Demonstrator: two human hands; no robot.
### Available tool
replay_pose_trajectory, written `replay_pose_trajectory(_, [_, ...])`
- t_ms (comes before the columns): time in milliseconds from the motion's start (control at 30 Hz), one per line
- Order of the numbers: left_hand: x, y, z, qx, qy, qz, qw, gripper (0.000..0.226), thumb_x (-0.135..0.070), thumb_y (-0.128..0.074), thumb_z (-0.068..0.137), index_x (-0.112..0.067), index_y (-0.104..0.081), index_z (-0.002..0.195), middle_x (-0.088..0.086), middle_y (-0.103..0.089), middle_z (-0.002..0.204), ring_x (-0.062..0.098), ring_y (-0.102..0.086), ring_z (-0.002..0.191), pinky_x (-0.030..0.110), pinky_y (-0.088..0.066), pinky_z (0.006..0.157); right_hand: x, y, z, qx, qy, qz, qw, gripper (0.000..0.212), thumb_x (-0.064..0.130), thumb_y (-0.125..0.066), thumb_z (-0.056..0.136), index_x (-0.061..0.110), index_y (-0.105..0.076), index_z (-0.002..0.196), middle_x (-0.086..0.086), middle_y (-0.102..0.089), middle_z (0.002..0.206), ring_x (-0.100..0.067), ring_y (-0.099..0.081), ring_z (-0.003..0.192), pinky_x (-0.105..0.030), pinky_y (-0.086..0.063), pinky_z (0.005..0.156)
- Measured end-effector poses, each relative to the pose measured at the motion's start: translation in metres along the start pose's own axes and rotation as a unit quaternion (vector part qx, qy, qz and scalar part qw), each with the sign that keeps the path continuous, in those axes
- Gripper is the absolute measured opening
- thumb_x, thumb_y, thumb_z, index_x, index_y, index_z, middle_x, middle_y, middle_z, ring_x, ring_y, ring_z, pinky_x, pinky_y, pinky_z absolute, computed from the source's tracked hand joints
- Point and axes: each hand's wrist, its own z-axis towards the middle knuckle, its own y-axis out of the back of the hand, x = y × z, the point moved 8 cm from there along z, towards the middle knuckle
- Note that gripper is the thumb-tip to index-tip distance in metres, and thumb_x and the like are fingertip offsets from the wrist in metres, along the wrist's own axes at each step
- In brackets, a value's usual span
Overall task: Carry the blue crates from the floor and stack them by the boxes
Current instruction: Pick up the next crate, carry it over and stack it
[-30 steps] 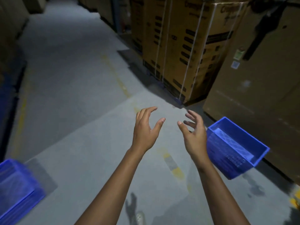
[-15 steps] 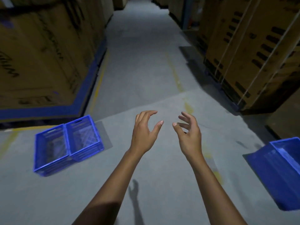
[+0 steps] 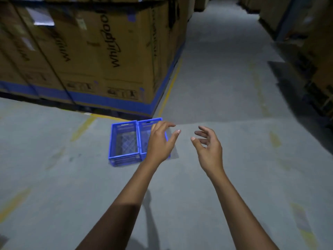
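Two blue slatted crates stand side by side on the grey floor, ahead and slightly left. The left crate (image 3: 124,143) is fully visible and empty. The right crate (image 3: 146,131) is partly hidden behind my left hand (image 3: 160,142). That hand is raised in the air in front of it, fingers spread and curled, holding nothing. My right hand (image 3: 209,150) is held out beside it to the right, also open and empty. Both hands are well above the floor and touch neither crate.
A tall stack of brown cardboard boxes (image 3: 100,51) with a blue band at the base stands behind the crates. More boxes (image 3: 317,56) line the right side. A grey aisle (image 3: 221,60) with faded yellow lines runs between them.
My view has swung to the left. The two crates have shifted from the left toward the centre, and the crate at the right has left the frame. My hands stay open and empty.
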Motion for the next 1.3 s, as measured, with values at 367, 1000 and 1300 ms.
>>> replay_pose_trajectory(367, [0.13,0.1,0.035,-0.027,0.025,0.037,0.999,0.019,-0.032,-0.065,0.089,-0.017,-0.066,0.1,-0.007,-0.062,0.102,0.015,-0.055,0.101,0.024,-0.039,0.091,0.003,-0.166,0.041,0.054,0.01,-0.016,0.998,0.036,0.012,-0.069,0.087,0.022,-0.058,0.12,0.011,-0.066,0.103,0.003,-0.063,0.082,-0.009,-0.047,0.075])
replay_pose_trajectory(1000, [0.383,0.206,0.196,-0.001,0.049,0.182,0.982,0.021,-0.028,-0.068,0.087,-0.014,-0.067,0.101,0.004,-0.063,0.103,0.028,-0.05,0.108,0.015,-0.026,0.099,-0.091,-0.421,0.214,0.086,-0.072,-0.034,0.993,0.038,0.011,-0.069,0.087,0.02,-0.057,0.122,0.0,-0.064,0.112,-0.005,-0.062,0.089,-0.011,-0.045,0.077])
replay_pose_trajectory(1300, [0.503,0.217,0.199,0.094,0.05,0.134,0.985,0.031,-0.037,-0.062,0.089,-0.01,-0.067,0.103,0.004,-0.064,0.102,0.03,-0.055,0.103,0.019,-0.027,0.099,-0.133,-0.514,0.206,0.092,-0.065,-0.131,0.985,0.046,0.013,-0.07,0.085,0.02,-0.053,0.128,0.001,-0.063,0.118,-0.017,-0.064,0.096,-0.033,-0.052,0.085])
